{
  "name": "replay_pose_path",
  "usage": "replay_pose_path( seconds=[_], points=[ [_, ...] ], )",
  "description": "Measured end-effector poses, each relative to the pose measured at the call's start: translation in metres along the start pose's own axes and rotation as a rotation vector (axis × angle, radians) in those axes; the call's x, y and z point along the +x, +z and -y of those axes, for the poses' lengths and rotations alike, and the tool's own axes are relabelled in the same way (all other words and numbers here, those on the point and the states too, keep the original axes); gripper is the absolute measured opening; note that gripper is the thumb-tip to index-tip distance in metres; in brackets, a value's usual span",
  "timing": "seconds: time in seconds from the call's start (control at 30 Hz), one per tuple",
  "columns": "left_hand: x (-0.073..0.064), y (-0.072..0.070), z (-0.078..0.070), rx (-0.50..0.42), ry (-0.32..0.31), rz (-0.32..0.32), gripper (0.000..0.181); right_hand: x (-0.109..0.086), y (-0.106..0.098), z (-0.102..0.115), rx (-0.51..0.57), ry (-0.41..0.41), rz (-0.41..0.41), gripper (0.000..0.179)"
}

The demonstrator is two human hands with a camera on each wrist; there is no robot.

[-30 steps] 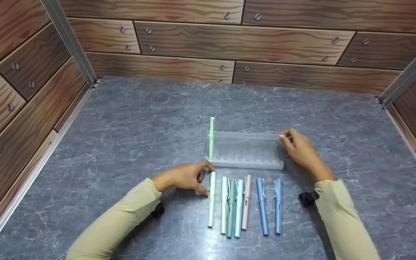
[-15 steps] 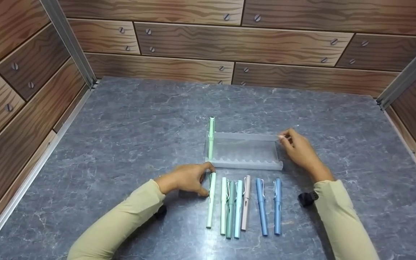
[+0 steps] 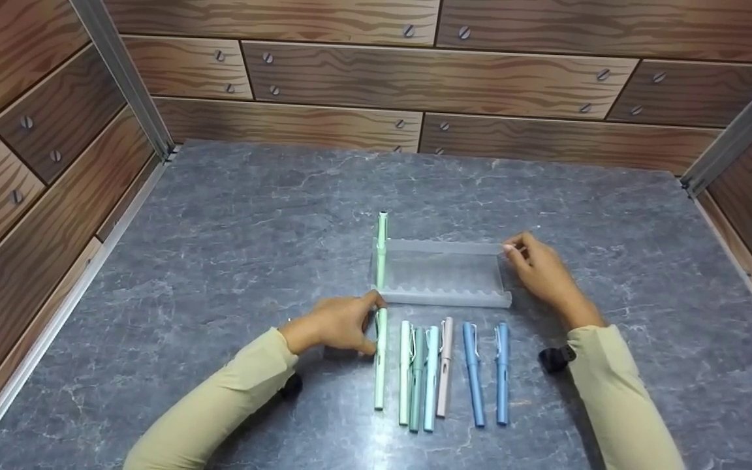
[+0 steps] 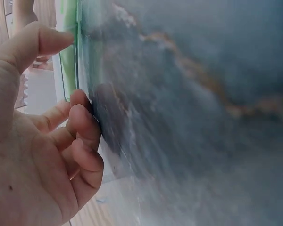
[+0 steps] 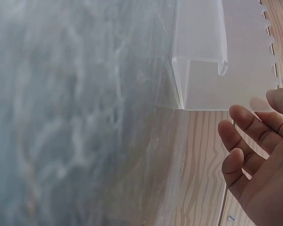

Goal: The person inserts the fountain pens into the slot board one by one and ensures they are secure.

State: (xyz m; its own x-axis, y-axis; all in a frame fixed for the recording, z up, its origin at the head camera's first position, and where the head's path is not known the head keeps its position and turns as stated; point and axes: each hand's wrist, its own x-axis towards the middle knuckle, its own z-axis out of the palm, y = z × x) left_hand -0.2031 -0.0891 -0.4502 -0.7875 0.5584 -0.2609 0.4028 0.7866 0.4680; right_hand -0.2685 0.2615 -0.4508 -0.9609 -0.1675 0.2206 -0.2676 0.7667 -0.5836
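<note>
Left grip (image 3: 340, 323) pinches the leftmost loose pen (image 3: 380, 373) beside a gap, right grip (image 3: 542, 274) the tray (image 3: 444, 299) by its right edge

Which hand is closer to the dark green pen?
Left. The left hand is left of the dark green pen; the right hand is farther off, at the far right corner of the clear rack.

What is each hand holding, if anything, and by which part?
Left hand: slim light-green pen nearest it, by its clip end. Right hand: translucent rectangular plastic tray, by its far right corner.
</note>
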Motion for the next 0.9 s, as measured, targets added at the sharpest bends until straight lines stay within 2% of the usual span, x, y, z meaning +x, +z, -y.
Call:
replay_pose_path(
  seconds=[0.13, 0.27, 0.67, 0.9],
  points=[
    [-0.003, -0.001, 0.003, -0.043, 0.04, -0.027, 0.064, 0.0, -0.001, 0.0, -0.007, 0.007, 0.004, 0.024],
    [-0.005, -0.002, 0.006, -0.121, 0.059, -0.028, 0.062, 0.0, -0.001, 0.0, -0.005, 0.012, 0.002, 0.024],
    [-0.006, -0.003, 0.012, -0.309, 0.028, -0.007, 0.062, 0.0, 0.001, -0.001, 0.018, 0.01, -0.004, 0.024],
    [-0.005, 0.001, 0.016, -0.573, 0.055, 0.071, 0.063, 0.0, 0.001, -0.001, 0.02, -0.001, -0.007, 0.023]
  ],
)
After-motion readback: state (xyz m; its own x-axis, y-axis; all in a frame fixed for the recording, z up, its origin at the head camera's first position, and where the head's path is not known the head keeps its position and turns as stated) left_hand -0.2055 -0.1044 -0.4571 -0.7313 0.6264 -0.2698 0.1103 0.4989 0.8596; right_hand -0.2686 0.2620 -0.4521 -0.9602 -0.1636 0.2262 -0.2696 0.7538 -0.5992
